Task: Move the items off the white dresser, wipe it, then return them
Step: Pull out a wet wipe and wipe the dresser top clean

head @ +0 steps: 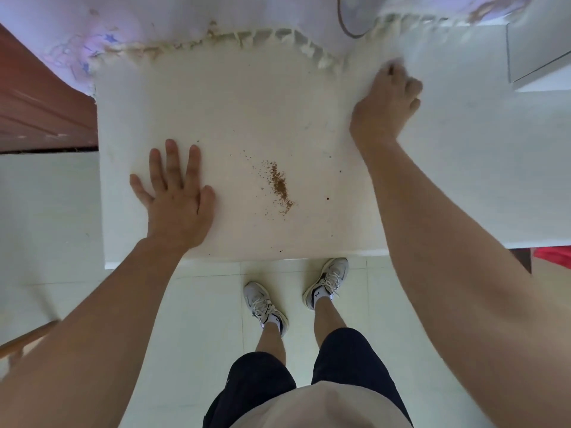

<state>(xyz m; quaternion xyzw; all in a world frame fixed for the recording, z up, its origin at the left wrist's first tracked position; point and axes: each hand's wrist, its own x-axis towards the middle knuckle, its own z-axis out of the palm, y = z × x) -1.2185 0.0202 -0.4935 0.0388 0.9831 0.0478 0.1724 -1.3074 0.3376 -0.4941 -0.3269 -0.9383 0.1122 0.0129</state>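
Note:
The white dresser top fills the middle of the view, and a cream cloth with a fringed back edge seems to cover it. A streak of brown crumbs lies near its centre. My left hand rests flat on the left front part, fingers spread and straight. My right hand is at the back right with its fingers curled. It grips blurred white fabric at the cloth's corner, where the fringe bunches.
A white surface continues to the right, with a white box at its back. A round white base stands behind the fringe on pale purple fabric. Brown wooden furniture is at the left. My feet are on pale floor tiles.

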